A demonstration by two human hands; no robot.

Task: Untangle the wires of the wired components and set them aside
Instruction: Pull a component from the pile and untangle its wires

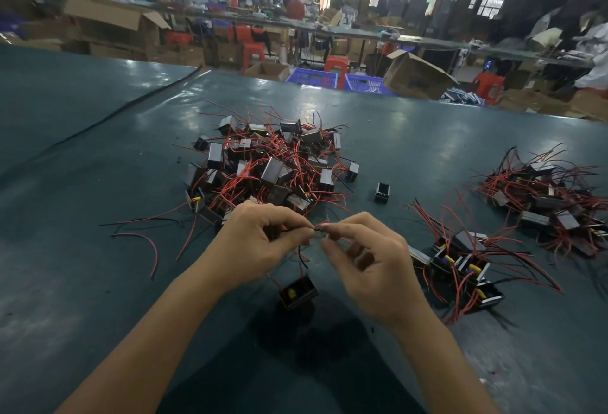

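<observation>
A small black wired component [298, 292] with a yellow part inside hangs by its red and black wires just above the dark green table [98, 282]. My left hand [260, 242] pinches those wires at its fingertips. My right hand [368, 262] pinches the same wires right beside it, the fingertips of both hands almost touching. Behind the hands lies a big tangled pile of components [266, 163] with red wires. To the right sit a smaller group of components [467, 265] and a further heap [552, 203].
One lone black component [382, 192] sits right of the big pile. Loose red and black wires [144, 236] trail on the table to the left. Beyond the table's far edge are cardboard boxes [415, 76], blue crates [332, 79], red stools and people.
</observation>
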